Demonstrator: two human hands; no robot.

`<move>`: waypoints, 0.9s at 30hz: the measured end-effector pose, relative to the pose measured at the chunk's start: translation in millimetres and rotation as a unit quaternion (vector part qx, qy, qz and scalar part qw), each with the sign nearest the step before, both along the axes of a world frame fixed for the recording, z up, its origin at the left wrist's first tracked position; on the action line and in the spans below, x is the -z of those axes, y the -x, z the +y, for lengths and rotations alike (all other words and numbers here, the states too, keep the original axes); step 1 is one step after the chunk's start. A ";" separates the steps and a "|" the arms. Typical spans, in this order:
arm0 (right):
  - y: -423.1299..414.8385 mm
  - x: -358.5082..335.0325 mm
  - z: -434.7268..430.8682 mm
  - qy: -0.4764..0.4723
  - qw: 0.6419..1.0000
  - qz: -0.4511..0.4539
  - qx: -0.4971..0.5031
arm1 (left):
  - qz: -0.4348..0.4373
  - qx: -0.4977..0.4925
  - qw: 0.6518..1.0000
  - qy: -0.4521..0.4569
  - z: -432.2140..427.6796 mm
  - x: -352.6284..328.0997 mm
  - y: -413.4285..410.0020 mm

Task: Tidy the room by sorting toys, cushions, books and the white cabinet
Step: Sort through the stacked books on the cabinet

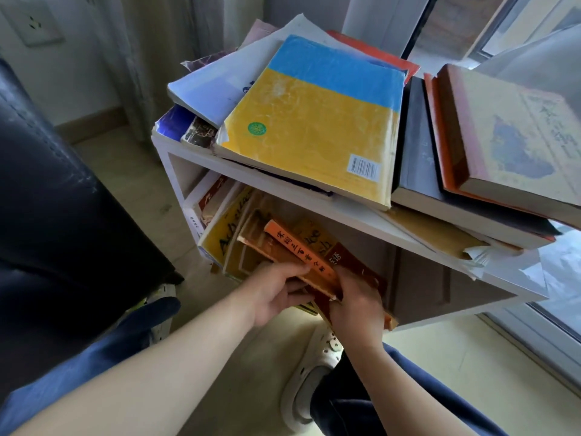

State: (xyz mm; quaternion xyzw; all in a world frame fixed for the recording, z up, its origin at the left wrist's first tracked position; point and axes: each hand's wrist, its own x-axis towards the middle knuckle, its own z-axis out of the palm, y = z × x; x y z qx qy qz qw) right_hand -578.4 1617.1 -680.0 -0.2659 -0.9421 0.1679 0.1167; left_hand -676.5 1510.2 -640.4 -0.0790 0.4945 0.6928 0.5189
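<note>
Nearest, a white shoe [309,377] stands on the floor below both forearms. The left hand [278,294] has its fingers curled round an orange book [297,254], gripping it. The right hand [356,306] is just beside it, fingers bent over a dark red book [353,262]. Both books lean in the lower compartment of the white cabinet [314,201]. On top lies a yellow and blue book [314,121] among untidy piles. A wall socket [34,23] is far left.
</note>
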 end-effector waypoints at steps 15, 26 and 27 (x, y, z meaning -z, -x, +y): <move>6.8 48.2 0.3 0.096 0.963 -0.241 0.071 | 0.040 0.022 0.971 0.233 11.0 43.6 15.4; 16.9 59.0 17.8 0.110 0.970 -0.193 0.096 | 0.013 -0.105 0.952 0.287 67.1 74.6 22.4; 16.8 59.7 18.7 0.113 0.970 -0.193 0.093 | 0.033 -0.102 0.947 0.303 70.5 78.4 21.9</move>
